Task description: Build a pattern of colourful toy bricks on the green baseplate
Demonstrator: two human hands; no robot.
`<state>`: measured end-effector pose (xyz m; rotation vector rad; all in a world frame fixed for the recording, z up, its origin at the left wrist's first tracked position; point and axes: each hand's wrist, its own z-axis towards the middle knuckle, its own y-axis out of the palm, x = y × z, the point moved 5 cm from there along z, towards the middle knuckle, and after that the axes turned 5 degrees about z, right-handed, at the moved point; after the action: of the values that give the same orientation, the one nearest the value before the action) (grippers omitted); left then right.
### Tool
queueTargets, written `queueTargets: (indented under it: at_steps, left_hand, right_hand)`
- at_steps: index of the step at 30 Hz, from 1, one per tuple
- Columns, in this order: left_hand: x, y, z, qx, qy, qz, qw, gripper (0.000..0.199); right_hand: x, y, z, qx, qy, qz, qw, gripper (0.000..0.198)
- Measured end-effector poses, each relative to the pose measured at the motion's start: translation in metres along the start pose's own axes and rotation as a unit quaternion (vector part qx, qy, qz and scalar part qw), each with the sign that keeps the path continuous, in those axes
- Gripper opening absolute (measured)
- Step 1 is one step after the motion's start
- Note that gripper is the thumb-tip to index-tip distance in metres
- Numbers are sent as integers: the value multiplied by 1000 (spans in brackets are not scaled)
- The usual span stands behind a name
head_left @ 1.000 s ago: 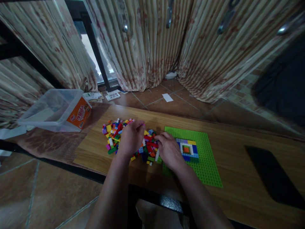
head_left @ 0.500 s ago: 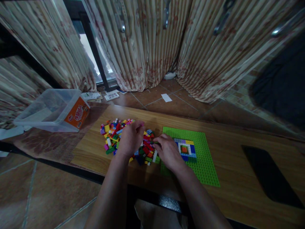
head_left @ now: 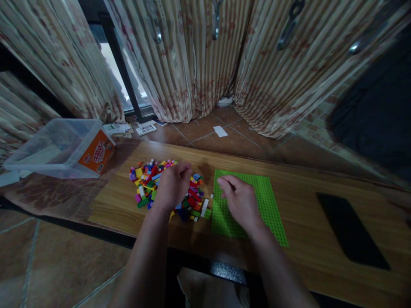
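Note:
Over the pile of mixed coloured toy bricks (head_left: 192,200) hovers my left hand (head_left: 173,185), its fingers curled together. Whatever sits in that grip, if anything, is hidden. My right hand (head_left: 241,200) is above the green studded baseplate (head_left: 270,205), thumb and fingers closed in a pinch. I cannot make out what is between those fingertips. The hand covers the part of the plate where a square of bricks stood earlier. A long white brick (head_left: 204,208) and a light green brick (head_left: 208,214) lie at the pile's right edge, close to the plate.
At the left stands a clear plastic box (head_left: 64,164) with an orange label. A black flat slab (head_left: 351,229) rests on the right of the wooden board (head_left: 300,211). Striped curtains (head_left: 180,68) hang behind, and a white paper (head_left: 220,131) lies beyond the board.
My right hand has moved from the pile's edge to the right, over the baseplate, its fingers drawn together. My left hand stays over the pile. The camera view has shifted slightly.

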<state>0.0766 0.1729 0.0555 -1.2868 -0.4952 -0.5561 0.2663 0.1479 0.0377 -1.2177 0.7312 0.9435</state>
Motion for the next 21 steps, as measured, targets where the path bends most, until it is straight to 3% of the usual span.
queueTargets:
  at_steps: [3,8,14,21]
  left_hand:
    - [1,4,0,1,11,-16,1000,24]
    - [7,15,-2,-14,27,-34,999,25]
    - [31,33,-12,-59,49,-49,996,27]
    - [60,61,-26,-185,97,-81,975,28]
  right_hand:
    - [18,-32,-2,36,87,66,993,28]
    - [47,-67,-18,53,141,73,986,32]
    - [57,-70,-33,-1,94,-8,996,21]
    - [49,-64,-29,-60,25,-80,995,12]
